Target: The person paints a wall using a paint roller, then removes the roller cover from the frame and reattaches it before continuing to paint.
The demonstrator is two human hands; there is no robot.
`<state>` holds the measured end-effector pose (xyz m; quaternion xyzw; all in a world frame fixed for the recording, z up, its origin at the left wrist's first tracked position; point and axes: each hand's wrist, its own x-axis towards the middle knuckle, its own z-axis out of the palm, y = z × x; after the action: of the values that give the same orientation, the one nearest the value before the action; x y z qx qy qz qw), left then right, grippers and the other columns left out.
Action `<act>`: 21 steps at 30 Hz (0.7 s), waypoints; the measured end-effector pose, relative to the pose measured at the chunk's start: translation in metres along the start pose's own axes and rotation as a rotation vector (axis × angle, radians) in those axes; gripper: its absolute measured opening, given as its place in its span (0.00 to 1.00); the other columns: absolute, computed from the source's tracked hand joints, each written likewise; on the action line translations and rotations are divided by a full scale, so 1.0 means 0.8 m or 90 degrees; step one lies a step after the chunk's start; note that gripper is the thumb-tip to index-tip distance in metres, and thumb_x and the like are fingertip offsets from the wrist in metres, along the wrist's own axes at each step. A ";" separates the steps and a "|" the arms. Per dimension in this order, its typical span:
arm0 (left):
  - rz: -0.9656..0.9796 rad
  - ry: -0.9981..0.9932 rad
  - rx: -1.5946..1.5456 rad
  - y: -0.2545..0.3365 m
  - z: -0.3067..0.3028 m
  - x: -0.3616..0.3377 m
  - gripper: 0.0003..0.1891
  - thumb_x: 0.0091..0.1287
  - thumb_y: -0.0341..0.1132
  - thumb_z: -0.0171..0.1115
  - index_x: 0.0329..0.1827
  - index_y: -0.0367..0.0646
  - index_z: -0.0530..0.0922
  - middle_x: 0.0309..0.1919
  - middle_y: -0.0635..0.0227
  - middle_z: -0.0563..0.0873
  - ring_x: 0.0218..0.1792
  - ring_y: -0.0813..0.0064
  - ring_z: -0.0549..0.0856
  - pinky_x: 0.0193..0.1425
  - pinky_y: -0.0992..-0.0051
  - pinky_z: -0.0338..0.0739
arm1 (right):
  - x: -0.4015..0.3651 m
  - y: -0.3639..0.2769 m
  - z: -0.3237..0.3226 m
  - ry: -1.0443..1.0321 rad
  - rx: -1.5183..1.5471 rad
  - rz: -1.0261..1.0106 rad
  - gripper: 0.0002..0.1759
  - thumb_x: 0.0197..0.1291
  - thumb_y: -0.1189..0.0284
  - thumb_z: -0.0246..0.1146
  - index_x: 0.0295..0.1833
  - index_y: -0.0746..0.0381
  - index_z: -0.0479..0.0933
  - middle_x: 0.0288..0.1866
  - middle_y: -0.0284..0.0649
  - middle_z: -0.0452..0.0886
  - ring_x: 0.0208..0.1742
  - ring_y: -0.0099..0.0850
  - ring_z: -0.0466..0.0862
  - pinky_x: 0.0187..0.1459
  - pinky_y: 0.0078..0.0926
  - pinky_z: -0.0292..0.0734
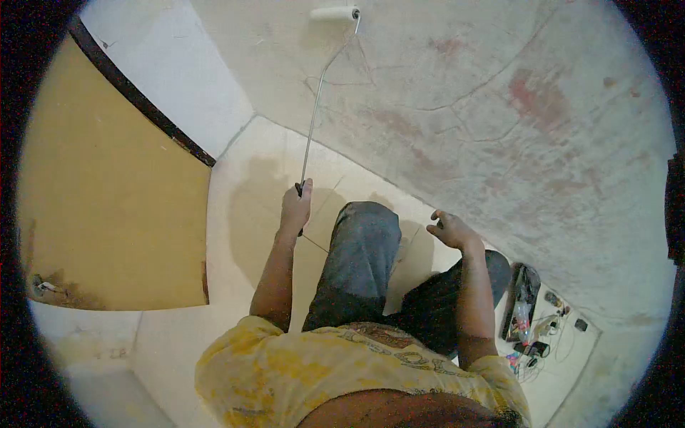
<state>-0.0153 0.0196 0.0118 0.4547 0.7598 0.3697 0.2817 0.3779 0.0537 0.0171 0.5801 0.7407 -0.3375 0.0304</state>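
The paint roller (334, 13) seems to rest with its white sleeve against the wall (499, 93), far up and a little to the left, at the top edge of the view. Its thin metal rod (314, 107) runs down to the left hand (296, 208), which is clenched around the dark grip at the lower end. The right hand (452, 230) holds nothing. Its fingers are loosely spread, and it hovers above the right knee, near the wall.

In my judgement the risk is in the long reach. One hand alone steers the rod, so the sleeve could slide sideways or lift off the plaster if the wrist turns. Cables and small tools (531, 321) lie on the floor at the right, near the foot of the wall, and a step that way could catch on them.

The wall is rough grey plaster with fine cracks and faded red patches. The floor (250, 192) is pale tile, with a darker area, perhaps a shadow, under the left arm. At the left stands a yellow-brown door (107, 214) beside a dark frame (135, 96).
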 end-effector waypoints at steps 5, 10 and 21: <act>-0.022 0.006 0.048 -0.036 0.042 -0.024 0.31 0.72 0.55 0.51 0.24 0.32 0.74 0.17 0.52 0.75 0.21 0.59 0.77 0.30 0.58 0.69 | -0.002 0.004 -0.001 0.018 -0.014 -0.005 0.27 0.63 0.57 0.62 0.58 0.67 0.73 0.49 0.54 0.84 0.52 0.47 0.83 0.54 0.39 0.77; -0.076 -0.091 0.111 -0.119 0.070 -0.094 0.33 0.72 0.58 0.50 0.25 0.30 0.75 0.20 0.47 0.78 0.25 0.52 0.80 0.32 0.56 0.70 | -0.001 0.003 0.000 0.002 0.003 -0.019 0.27 0.63 0.57 0.62 0.58 0.68 0.73 0.47 0.53 0.84 0.50 0.47 0.83 0.53 0.38 0.77; 0.026 -0.001 0.180 -0.090 0.029 -0.053 0.32 0.72 0.58 0.49 0.29 0.31 0.78 0.25 0.42 0.81 0.30 0.45 0.82 0.36 0.54 0.73 | 0.006 0.010 0.006 0.015 -0.012 -0.029 0.27 0.63 0.58 0.62 0.58 0.68 0.73 0.48 0.54 0.84 0.50 0.47 0.84 0.53 0.39 0.77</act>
<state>-0.0144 -0.0344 -0.0564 0.5056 0.7945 0.2647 0.2076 0.3816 0.0559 0.0073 0.5664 0.7575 -0.3239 0.0194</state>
